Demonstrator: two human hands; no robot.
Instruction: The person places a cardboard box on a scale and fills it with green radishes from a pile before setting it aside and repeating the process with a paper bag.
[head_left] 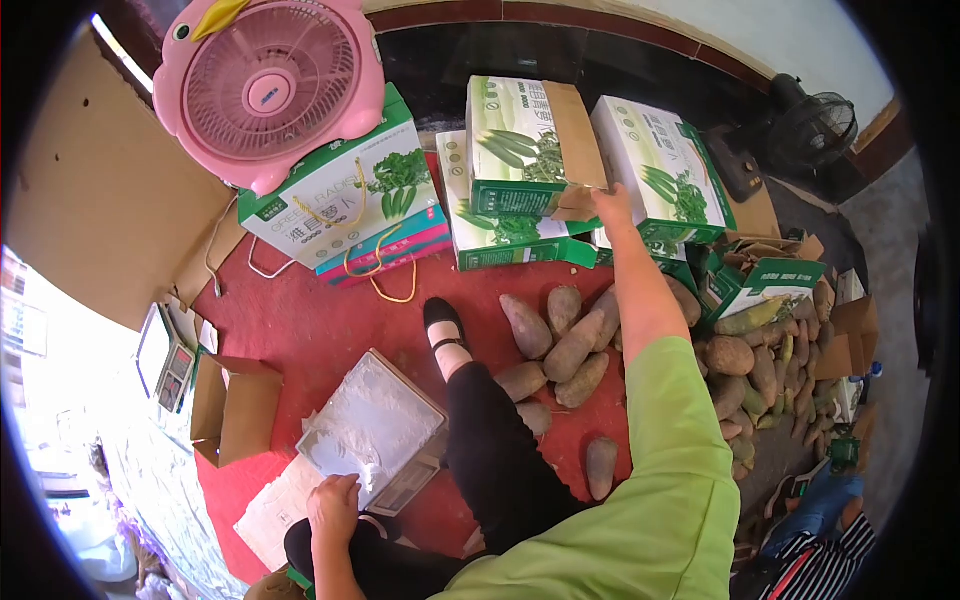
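Note:
My right hand (612, 208) reaches forward and grips the lower right corner of a green-and-white radish box (520, 140), which sits on top of another box. A brown cardboard panel (578, 130) covers that box's right side. My left hand (333, 508) hangs low, its fingers curled together with nothing visible in them, near the edge of a scale (375, 425) with a whitish, dusty top. Several soil-brown radishes (575, 345) lie on the red mat below my right forearm.
More radish boxes (655, 165) stand along the back. A pink fan (270, 95) rests on a box at left. Beside a small open carton (235, 410) is a digital scale (165, 365). A radish heap (765, 370) lies right, near another person's striped sleeve (830, 560).

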